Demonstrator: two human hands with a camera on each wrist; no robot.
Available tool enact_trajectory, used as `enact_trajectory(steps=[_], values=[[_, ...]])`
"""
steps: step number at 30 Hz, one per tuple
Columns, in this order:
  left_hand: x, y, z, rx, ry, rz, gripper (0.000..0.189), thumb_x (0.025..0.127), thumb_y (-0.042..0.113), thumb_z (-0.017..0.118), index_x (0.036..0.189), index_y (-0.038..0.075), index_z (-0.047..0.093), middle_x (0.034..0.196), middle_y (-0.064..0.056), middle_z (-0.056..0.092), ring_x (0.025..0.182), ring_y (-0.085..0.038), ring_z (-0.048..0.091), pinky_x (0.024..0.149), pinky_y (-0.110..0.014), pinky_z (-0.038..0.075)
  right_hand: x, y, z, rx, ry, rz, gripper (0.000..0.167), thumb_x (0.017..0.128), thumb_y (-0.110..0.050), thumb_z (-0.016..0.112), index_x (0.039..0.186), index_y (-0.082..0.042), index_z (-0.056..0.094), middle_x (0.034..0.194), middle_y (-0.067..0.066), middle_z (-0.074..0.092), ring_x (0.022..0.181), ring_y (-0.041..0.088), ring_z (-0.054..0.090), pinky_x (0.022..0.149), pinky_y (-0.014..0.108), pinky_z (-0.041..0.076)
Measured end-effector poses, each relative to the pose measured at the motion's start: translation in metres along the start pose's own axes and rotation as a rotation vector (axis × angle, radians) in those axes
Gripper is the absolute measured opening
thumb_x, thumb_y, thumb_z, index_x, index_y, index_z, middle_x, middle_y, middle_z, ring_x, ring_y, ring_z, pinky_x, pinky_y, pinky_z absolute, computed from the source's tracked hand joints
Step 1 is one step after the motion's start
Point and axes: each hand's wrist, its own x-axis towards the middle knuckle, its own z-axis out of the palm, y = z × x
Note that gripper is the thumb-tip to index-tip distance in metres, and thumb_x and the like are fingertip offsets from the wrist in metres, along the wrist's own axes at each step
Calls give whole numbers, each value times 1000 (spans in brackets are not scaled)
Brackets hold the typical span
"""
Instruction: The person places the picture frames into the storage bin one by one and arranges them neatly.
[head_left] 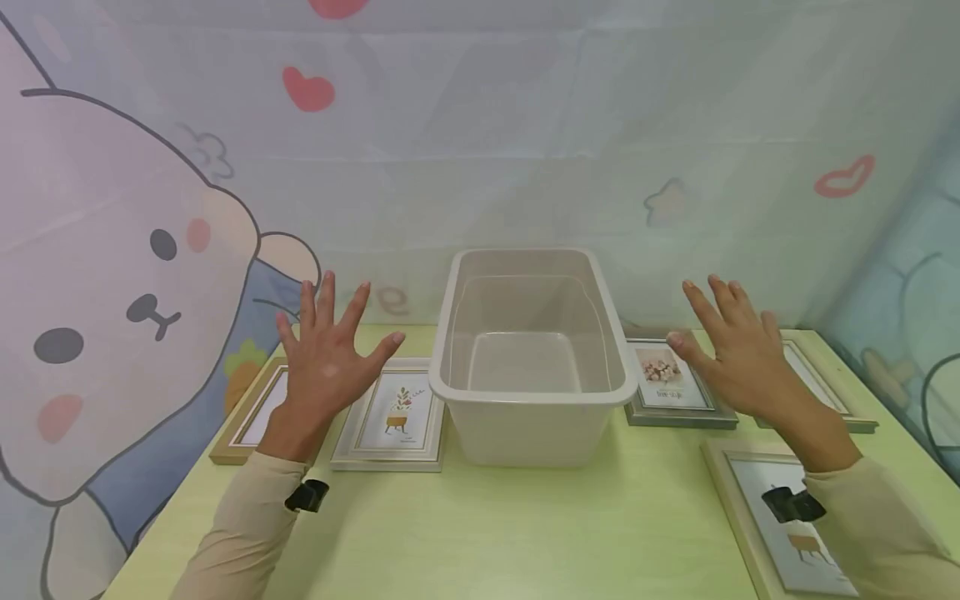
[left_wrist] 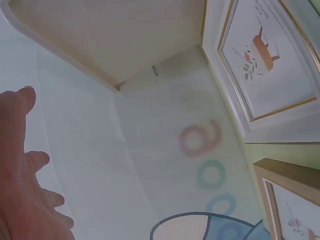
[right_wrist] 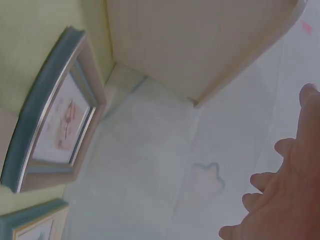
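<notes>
Both hands are raised with fingers spread, holding nothing. My left hand hovers above the table's left side, over a white picture frame with a potted-plant print and a wood-coloured picture frame. On the other side my right hand is held above a grey picture frame with a flower print and a pale cream picture frame. Between the hands stands a whitish plastic bin, its inside bare. The left wrist view shows the left hand apart from the bin; the right hand is likewise apart from it.
A larger cream picture frame lies at the front right, partly hidden by the right forearm. Behind the yellow-green table hangs a printed cloth with a cartoon bear. A dark cable runs at the far right.
</notes>
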Motion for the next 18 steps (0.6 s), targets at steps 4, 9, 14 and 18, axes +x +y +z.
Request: enact_trajectory(steps=[4, 9, 14, 18], values=[[0, -7, 1, -25, -36, -20, 83, 93, 63, 53, 160, 24, 25, 169, -16, 1, 155, -41, -6, 113, -76, -3, 0, -17, 6, 33, -36, -74, 75, 103, -49, 45, 162, -16, 11, 167, 24, 5, 154, 47, -1, 108, 81, 2], [3, -20, 6, -97, -92, -66, 82, 93, 64, 53, 159, 21, 28, 168, -19, 5, 154, -45, -3, 111, -79, -1, -2, -37, 17, 87, -78, -158, 73, 102, -46, 50, 161, -18, 18, 167, 20, 10, 155, 43, 5, 112, 77, 6], [8, -33, 9, -154, -192, -126, 84, 94, 68, 48, 159, 20, 26, 168, -22, 4, 152, -51, -2, 107, -83, 4, -5, -53, 27, 55, -91, -227, 71, 102, -47, 51, 160, -18, 23, 166, 20, 17, 154, 44, 11, 115, 70, 10], [13, -43, 11, -181, -278, -155, 84, 95, 68, 45, 159, 18, 26, 167, -23, 3, 150, -55, -1, 104, -85, 7, -6, -58, 30, 33, -92, -243, 69, 102, -47, 49, 160, -18, 24, 166, 20, 19, 153, 44, 13, 116, 68, 12]])
